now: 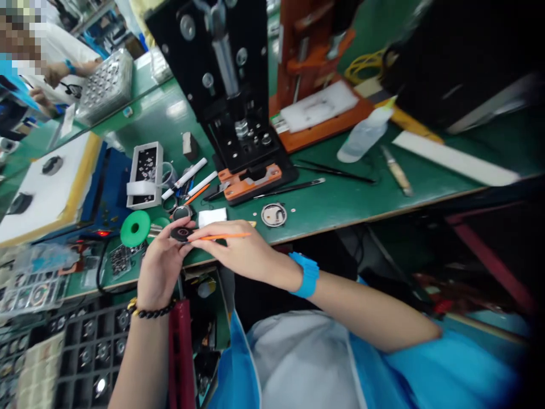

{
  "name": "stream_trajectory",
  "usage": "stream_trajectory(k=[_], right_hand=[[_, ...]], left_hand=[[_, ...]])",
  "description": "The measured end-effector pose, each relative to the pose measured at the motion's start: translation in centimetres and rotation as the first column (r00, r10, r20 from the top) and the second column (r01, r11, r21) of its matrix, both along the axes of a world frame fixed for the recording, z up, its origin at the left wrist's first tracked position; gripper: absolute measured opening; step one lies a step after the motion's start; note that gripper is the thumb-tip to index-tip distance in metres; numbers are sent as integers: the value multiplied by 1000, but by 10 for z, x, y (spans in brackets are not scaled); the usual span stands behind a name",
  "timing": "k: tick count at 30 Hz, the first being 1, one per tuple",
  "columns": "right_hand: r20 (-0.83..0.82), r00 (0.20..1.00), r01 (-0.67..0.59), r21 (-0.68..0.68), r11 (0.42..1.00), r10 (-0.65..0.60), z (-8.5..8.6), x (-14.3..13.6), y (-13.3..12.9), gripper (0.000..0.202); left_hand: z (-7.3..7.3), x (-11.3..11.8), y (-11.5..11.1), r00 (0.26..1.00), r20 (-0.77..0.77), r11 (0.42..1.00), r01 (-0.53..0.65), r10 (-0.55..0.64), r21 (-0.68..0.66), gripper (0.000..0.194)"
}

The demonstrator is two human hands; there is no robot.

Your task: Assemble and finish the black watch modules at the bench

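Between the fingertips of my left hand [164, 258] is a small round black part [181, 234] with a ring mark on its face. My right hand [238, 250] pinches a thin orange stick [225, 236], its tip end hidden at the fingers close to the black part. Just beyond the left fingertips lies a round dark watch-like piece [182, 213]. A white pad [212, 216] sits behind my right fingers. Right of it on the green bench rests an open round metal case [273, 215].
A black press [238, 113] with an orange fixture [253, 183] stands ahead. Tweezers [293, 187], a squeeze bottle [366, 133] and a knife [397, 171] lie rightward. Leftward are a parts box [145, 175], a green spool [135, 228] and a blue machine [91, 190]. Another person works far left.
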State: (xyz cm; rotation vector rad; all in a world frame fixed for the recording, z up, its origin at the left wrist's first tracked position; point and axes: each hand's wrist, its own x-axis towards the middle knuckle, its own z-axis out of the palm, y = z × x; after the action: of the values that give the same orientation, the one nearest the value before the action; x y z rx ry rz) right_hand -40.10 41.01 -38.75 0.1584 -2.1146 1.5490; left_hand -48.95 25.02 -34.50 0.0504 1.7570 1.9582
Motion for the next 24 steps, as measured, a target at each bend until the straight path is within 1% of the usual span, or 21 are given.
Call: stream_trajectory(k=[1, 4, 5, 6, 7, 8, 11, 13, 14, 16, 19, 22, 24], right_hand=[[-35, 999, -3, 34, 999, 4, 0, 1, 0, 19], [-180, 983, 15, 223, 975, 26, -3, 6, -2, 24], [-217, 976, 27, 263, 964, 32, -4, 9, -2, 25], [-247, 969, 39, 271, 962, 30, -5, 12, -2, 25], [-275, 961, 50, 241, 969, 19, -4, 15, -2, 25], [-299, 954, 58, 182, 982, -1, -3, 19, -1, 23], [-337, 939, 69, -23, 997, -73, 5, 34, 0, 22], [-338, 933, 96, -89, 991, -121, 11, 42, 3, 20], [-317, 938, 114, -95, 989, -139, 15, 45, 5, 18], [-231, 962, 131, -81, 988, -146, 21, 49, 10, 18], [-79, 993, 81, -74, 994, -86, 27, 48, 21, 18], [16, 1000, 6, -77, 997, -4, 24, 48, 30, 18], [47, 999, -9, -52, 999, 11, 18, 49, 34, 20]], left_hand=[[1, 0, 0, 999, 28, 1000, -18, 17, 14, 40], [5, 2, 2, 984, 172, 996, -60, 47, 69, 40], [8, 5, 3, 976, 210, 994, -68, 49, 85, 41], [11, 8, 4, 972, 231, 993, -75, 51, 95, 43], [16, 12, 6, 972, 228, 992, -79, 55, 100, 45], [21, 17, 9, 978, 203, 992, -77, 55, 100, 48], [35, 36, 19, 997, 49, 995, -56, 52, 77, 56], [39, 44, 26, 998, -48, 997, -41, 43, 58, 58], [38, 46, 29, 996, -84, 998, -33, 37, 51, 56], [32, 44, 31, 989, -142, 999, -26, 31, 41, 50], [18, 31, 26, 981, -187, 998, -54, 59, 34, 37], [7, 21, 17, 982, -171, 997, -75, 78, 27, 31], [3, 19, 14, 986, -149, 997, -71, 75, 33, 30]])
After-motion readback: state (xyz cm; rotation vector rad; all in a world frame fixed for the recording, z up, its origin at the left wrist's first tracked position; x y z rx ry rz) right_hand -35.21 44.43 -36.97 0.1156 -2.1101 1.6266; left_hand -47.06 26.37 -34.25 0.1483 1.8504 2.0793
